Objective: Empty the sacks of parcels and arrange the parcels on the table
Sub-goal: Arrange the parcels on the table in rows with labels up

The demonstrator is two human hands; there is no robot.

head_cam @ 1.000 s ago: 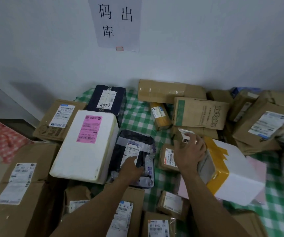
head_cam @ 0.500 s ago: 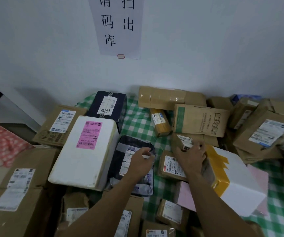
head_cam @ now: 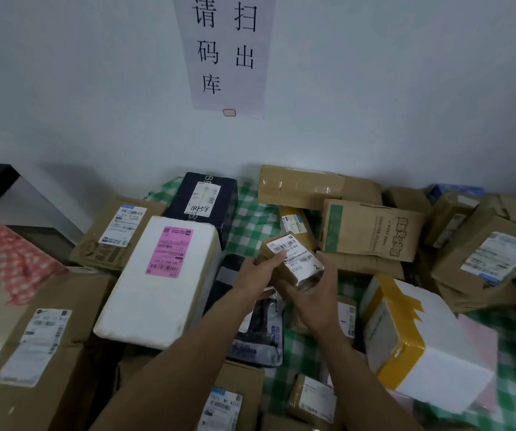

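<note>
Lifted since a moment ago, the small brown parcel now sits tilted between both hands above the green-checked table, the left hand having left the dark mailer bag. I see the left thumb pressed on its white label with the fingers curled beneath. The right hand cups the near end, its fingers wrapped up the right side, and both forearms converge forward.

left hand and right hand curled, close together.
</note>
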